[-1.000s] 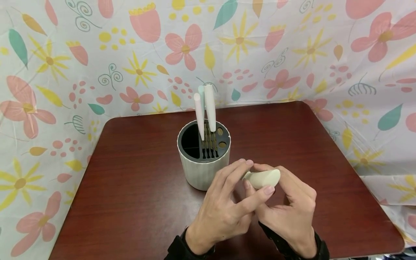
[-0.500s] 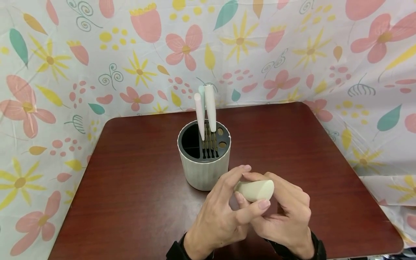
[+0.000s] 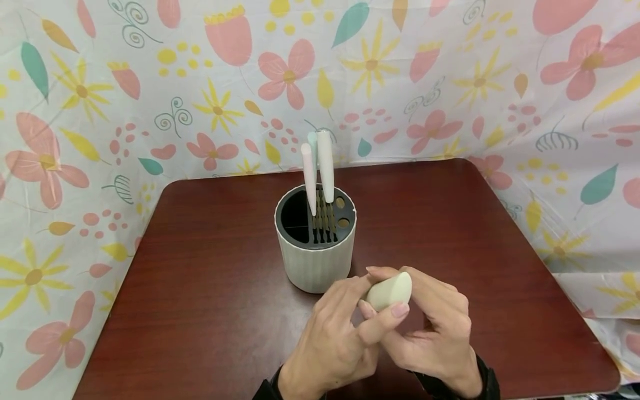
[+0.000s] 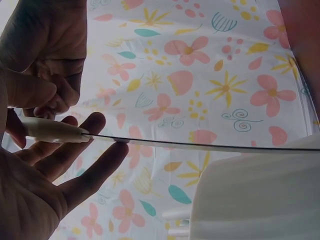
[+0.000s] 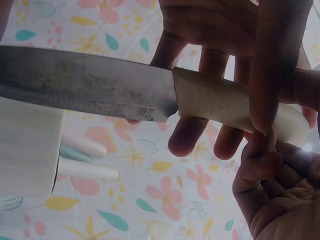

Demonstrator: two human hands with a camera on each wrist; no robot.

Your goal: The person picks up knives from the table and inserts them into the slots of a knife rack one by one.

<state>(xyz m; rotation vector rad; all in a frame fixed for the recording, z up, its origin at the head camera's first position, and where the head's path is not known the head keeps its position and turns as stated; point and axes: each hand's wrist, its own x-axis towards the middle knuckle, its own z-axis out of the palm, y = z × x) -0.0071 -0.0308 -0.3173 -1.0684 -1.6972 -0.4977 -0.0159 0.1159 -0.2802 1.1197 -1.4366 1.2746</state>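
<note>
A kitchen knife with a cream handle (image 3: 387, 291) is held between both hands in front of the knife holder (image 3: 312, 269). Its stained metal blade (image 5: 90, 82) points downward beside the holder, out of sight in the head view. My left hand (image 3: 332, 336) grips the handle, thumb on one side and fingers spread behind it, with a fingertip by the base of the blade in the left wrist view. Fingers bent, my right hand (image 3: 440, 322) pinches the upper part of the handle. Part of that pinch is hidden behind the handle.
In the holder's black slotted top stand a pink handle (image 3: 309, 178), a white handle (image 3: 326, 166) and a mint handle (image 3: 313, 144). The holder also has a wide open compartment (image 3: 294, 211). A dark red-brown table (image 3: 200, 266) meets a flower-patterned cloth (image 3: 225, 83).
Both hands have come slightly left and down with the knife. Its handle has tilted more upright, and the left fingers have drawn closer. The holder stays in place.
</note>
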